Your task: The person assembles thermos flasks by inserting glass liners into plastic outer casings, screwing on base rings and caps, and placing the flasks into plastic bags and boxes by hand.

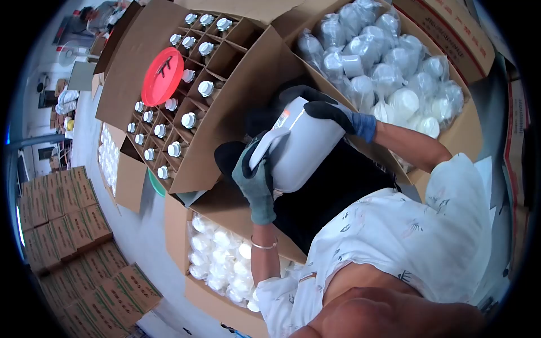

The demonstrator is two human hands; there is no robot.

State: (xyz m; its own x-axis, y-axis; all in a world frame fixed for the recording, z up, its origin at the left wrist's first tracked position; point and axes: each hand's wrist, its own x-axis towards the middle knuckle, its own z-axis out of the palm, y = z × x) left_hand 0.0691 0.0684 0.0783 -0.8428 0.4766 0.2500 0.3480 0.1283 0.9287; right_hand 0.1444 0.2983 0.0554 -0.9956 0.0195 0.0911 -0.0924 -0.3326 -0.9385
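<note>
Both of my hands wear gloves and hold a thick white roll (313, 149) that looks like a label roll, with a little orange print near its upper left edge. My left hand (256, 183), in a grey-green glove, is closed on the loose white strip (270, 143) at the roll's left side. My right hand (332, 112), in a dark glove with a blue cuff, grips the roll's upper end. The roll is tilted above my dark-clad lap. Beside it stands an open carton (225, 112) divided into cells, with several white-capped bottles (189, 120) inside.
A red round lid (163, 76) with small dark pieces lies on the bottles. Cartons of plastic-wrapped white items (389, 67) stand at upper right and of white items (220, 259) at lower left. Stacked closed cartons (73, 225) are at far left. A person (104, 17) is in the background.
</note>
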